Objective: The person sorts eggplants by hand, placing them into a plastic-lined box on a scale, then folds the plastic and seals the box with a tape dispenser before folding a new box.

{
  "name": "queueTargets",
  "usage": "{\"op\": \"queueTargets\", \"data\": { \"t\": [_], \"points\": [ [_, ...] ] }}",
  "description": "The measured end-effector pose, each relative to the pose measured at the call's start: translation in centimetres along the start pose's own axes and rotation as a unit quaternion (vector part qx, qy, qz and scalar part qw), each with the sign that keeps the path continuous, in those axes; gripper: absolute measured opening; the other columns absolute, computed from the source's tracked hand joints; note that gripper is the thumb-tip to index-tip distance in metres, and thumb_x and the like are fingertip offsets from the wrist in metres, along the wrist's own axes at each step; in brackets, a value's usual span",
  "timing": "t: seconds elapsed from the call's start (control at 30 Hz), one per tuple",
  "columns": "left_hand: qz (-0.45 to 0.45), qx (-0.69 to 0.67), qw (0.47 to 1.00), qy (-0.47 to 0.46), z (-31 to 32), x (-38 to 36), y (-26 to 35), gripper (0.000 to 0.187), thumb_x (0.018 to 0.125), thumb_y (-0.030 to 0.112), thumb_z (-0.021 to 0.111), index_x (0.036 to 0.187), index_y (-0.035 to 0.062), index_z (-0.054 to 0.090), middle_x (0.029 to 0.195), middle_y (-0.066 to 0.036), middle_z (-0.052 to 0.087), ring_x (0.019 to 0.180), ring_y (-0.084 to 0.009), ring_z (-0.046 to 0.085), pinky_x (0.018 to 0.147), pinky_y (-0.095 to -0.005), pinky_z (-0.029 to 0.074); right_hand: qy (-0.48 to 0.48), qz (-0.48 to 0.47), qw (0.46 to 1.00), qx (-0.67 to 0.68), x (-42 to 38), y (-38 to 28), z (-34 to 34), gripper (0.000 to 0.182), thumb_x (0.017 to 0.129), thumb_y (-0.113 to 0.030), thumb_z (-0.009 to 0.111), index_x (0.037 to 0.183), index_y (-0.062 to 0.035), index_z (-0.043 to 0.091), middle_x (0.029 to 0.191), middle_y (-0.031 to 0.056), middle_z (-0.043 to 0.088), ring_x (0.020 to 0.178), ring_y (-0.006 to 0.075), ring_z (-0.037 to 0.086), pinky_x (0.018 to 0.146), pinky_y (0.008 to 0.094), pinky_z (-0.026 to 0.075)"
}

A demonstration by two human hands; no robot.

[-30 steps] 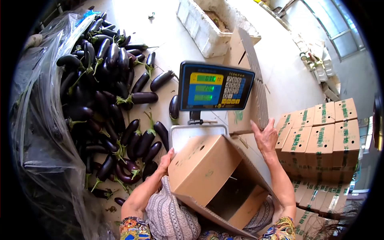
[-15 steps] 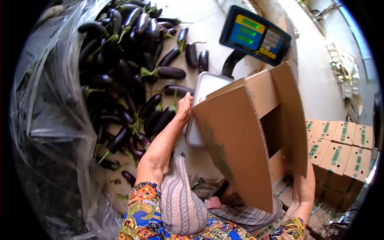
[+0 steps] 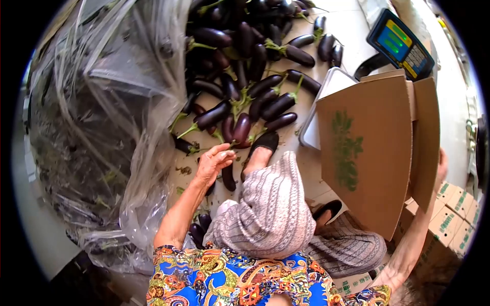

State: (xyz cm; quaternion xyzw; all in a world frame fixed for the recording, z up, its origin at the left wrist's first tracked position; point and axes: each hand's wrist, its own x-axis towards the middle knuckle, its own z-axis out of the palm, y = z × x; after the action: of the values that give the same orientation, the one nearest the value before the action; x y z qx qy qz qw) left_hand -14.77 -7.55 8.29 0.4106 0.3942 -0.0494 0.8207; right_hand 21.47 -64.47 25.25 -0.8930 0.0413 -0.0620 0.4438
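Note:
An open cardboard box (image 3: 370, 153) with green print rests partly over the white platform of a scale (image 3: 334, 81). My right hand (image 3: 443, 164) is at the far side of the box, its fingers mostly hidden behind the flap. My left hand (image 3: 217, 159) is over the floor beside the pile of purple eggplants (image 3: 242, 43), its fingers apart and nothing in them. Just above it, two reddish eggplants (image 3: 241, 127) lie near my foot. The scale's display (image 3: 400, 43) shows green lit digits behind the box.
Clear plastic sheeting (image 3: 122, 102) is heaped along the left. Closed cartons (image 3: 449, 224) with green print are stacked at the lower right. A black shoe (image 3: 265, 141) is on my foot among the eggplants, and another shoe (image 3: 328, 209) shows under the box.
My left hand has left the scale's edge and moved down to the eggplants near my foot. The view has swung left. The box stands turned, with its printed side facing me and its opening hidden.

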Motion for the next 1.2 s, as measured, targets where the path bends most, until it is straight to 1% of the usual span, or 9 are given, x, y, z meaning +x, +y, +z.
{"op": "queueTargets", "data": {
  "t": [0.07, 0.2, 0.27, 0.43, 0.7, 0.8, 0.93, 1.0, 1.2],
  "points": [
    [0.037, -0.022, 0.998, -0.043, 1.2, -2.8, 1.6, 0.044, 0.094, 0.011, 0.067, 0.135, 0.0015, 0.054, 0.112, -0.011, 0.071, 0.107, -0.0231, 0.068, 0.089, -0.0325, 0.057, 0.123, -0.06, 0.99, -0.019, -2.4, -6.6, -0.4, 0.029, 0.103, -0.016, 0.054, 0.126, -0.0002, 0.06, 0.123, 0.0125, 0.065, 0.108, 0.0198, 0.064, 0.094, 0.0312, 0.051],
    [0.098, -0.029, 0.988, -0.117, 5.4, -6.1, 4.6, 0.045, 0.094, 0.005, 0.064, 0.136, -0.0009, 0.052, 0.108, -0.013, 0.072, 0.1, -0.023, 0.07, 0.085, -0.0317, 0.058, 0.046, -0.252, 0.959, -0.123, -14.0, -20.1, 1.5, 0.027, 0.102, -0.013, 0.056, 0.123, 0.0019, 0.061, 0.123, 0.0151, 0.065, 0.108, 0.0254, 0.065, 0.096, 0.0333, 0.052],
    [0.131, -0.004, 0.981, -0.146, 7.2, -7.8, 6.5, 0.046, 0.093, 0.003, 0.063, 0.137, -0.0022, 0.051, 0.106, -0.014, 0.072, 0.096, -0.0223, 0.071, 0.084, -0.0313, 0.059, 0.031, -0.457, 0.84, -0.29, -18.0, -24.4, 2.9, 0.025, 0.097, -0.006, 0.061, 0.121, 0.0041, 0.062, 0.118, 0.016, 0.067, 0.104, 0.0265, 0.067, 0.091, 0.0337, 0.054],
    [0.243, 0.11, 0.936, -0.23, 12.4, -12.4, 10.5, 0.072, 0.091, -0.005, 0.061, 0.154, -0.0019, 0.024, 0.099, -0.017, 0.073, 0.092, -0.0203, 0.071, 0.087, -0.0324, 0.057, -0.33, -0.202, 0.922, -0.017, -23.5, -27.0, 10.0, 0.027, 0.091, -0.009, 0.069, 0.117, -0.002, 0.069, 0.104, 0.0137, 0.071, 0.086, 0.0179, 0.068, 0.075, 0.0303, 0.055],
    [0.504, 0.298, 0.763, -0.276, 15.3, -14.1, 12.5, 0.081, 0.081, -0.011, 0.069, 0.151, -0.0025, 0.031, 0.099, -0.01, 0.075, 0.094, -0.0223, 0.072, 0.093, -0.0355, 0.053, -0.52, 0.164, 0.802, 0.242, -25.2, -28.5, 13.7, 0.024, 0.094, -0.012, 0.069, 0.11, 0.0059, 0.069, 0.1, 0.0064, 0.072, 0.094, 0.0094, 0.065, 0.087, 0.0258, 0.052],
    [0.53, 0.32, 0.738, -0.27, 16.2, -13.9, 12.5, 0.078, 0.08, -0.012, 0.069, 0.15, -0.0029, 0.034, 0.102, -0.013, 0.074, 0.089, -0.0237, 0.072, 0.088, -0.0365, 0.054, -0.489, 0.135, 0.826, 0.246, -25.1, -28.0, 13.2, 0.021, 0.094, -0.012, 0.07, 0.106, 0.0049, 0.069, 0.1, 0.0059, 0.072, 0.092, 0.0081, 0.064, 0.084, 0.0245, 0.053],
    [0.547, 0.347, 0.728, -0.225, 17.2, -14.0, 11.8, 0.08, 0.079, -0.009, 0.072, 0.15, -0.0028, 0.035, 0.102, -0.015, 0.074, 0.085, -0.0274, 0.072, 0.083, -0.0359, 0.054, -0.376, -0.161, 0.906, 0.109, -25.6, -27.0, 13.1, 0.011, 0.086, -0.002, 0.073, 0.095, 0.0012, 0.068, 0.083, 0.0067, 0.068, 0.074, 0.0108, 0.064, 0.063, 0.025, 0.051],
    [0.468, 0.302, 0.797, -0.236, 17.4, -14.4, 12.0, 0.078, 0.083, -0.007, 0.069, 0.151, -0.0041, 0.03, 0.102, -0.017, 0.074, 0.09, -0.0221, 0.072, 0.083, -0.0335, 0.054, -0.317, -0.276, 0.901, 0.111, -26.5, -27.1, 13.1, 0.013, 0.081, 0.005, 0.073, 0.089, -0.0007, 0.065, 0.083, 0.0079, 0.065, 0.067, 0.0128, 0.062, 0.059, 0.0267, 0.05],
    [0.258, 0.112, 0.925, -0.257, 18.5, -14.8, 11.3, 0.078, 0.094, -0.002, 0.062, 0.156, -0.0025, 0.015, 0.104, -0.015, 0.074, 0.101, -0.0138, 0.067, 0.093, -0.0296, 0.051, -0.255, -0.258, 0.918, 0.161, -27.9, -24.4, 13.4, 0.015, 0.083, 0.006, 0.071, 0.094, -0.0024, 0.064, 0.097, 0.0103, 0.064, 0.072, 0.0142, 0.062, 0.066, 0.0276, 0.052]
  ]
}}
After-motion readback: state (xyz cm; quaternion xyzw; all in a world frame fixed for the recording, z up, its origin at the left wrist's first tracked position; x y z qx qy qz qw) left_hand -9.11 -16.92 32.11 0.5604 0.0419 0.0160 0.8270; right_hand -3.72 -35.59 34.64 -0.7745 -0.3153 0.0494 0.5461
